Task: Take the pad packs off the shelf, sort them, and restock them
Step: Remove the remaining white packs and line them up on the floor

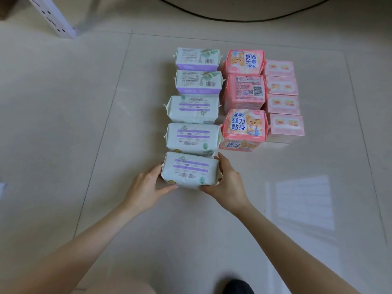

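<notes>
Head view: the nearest mint pack (189,170), on the floor (63,124) at the near end of the mint column (194,109), is gripped at its ends by the left hand (146,187) and right hand (228,183). Sorting is judged under way beside the pink packs (244,94); squaring it with the row is called for next.

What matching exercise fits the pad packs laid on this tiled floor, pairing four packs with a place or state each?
1. nearest mint-green soft plastic pack
2. farthest mint-and-purple plastic pack
3. nearest coral-pink bear-print plastic pack
4. nearest pale pink rectangular pack

A. in the rightmost row
B. barcode facing up
C. gripped between left hand and right hand
D. stacked on another coral-pink pack

Pairs: 1-C, 2-B, 3-D, 4-A
</notes>
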